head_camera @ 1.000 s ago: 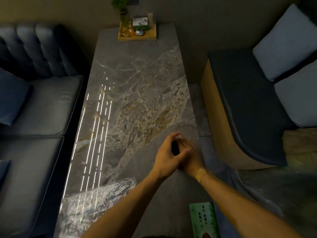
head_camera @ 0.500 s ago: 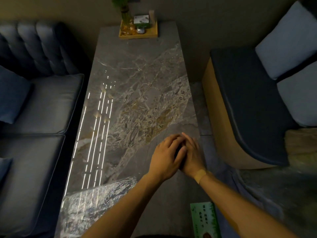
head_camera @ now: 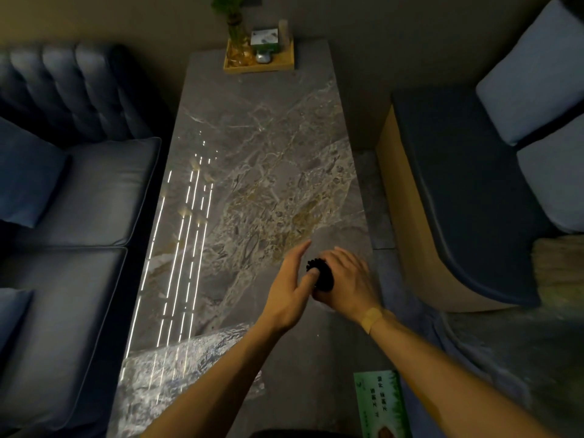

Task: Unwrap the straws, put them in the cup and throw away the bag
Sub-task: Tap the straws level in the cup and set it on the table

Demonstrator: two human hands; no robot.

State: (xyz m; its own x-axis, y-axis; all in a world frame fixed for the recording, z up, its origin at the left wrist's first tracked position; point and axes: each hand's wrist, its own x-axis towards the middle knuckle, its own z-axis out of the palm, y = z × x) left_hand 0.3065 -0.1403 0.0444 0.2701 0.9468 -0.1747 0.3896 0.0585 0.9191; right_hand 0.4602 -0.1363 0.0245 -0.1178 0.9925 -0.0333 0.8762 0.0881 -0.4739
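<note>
While the right hand [head_camera: 346,279] closes around a bundle of black straws [head_camera: 320,275], the left hand [head_camera: 292,287] rests against the bundle from its 9 o'clock side, fingers extended and thumb pressed to the straw ends. The bundle is held just above the marble bench [head_camera: 262,172], toward the bench's 4 o'clock corner, its round end faces turned up toward the camera. Whether any wrapping remains on the bundle cannot be told; the lighting is dim and the right hand covers its length. No cup and no loose bag can be identified in view. A wooden tray [head_camera: 259,63] with a plant vase stands at the bench's 12 o'clock end, and a green packet [head_camera: 384,403] lies at its 5 o'clock edge, both well apart from the hands.

The step in hand appears to be squaring or stripping the bundle. It is best done with the right hand gripping firmly at mid-length so no straw slides out, and the left hand working along the bundle's axis rather than across it, low over the bench, so any dropped straw stays on it.
</note>
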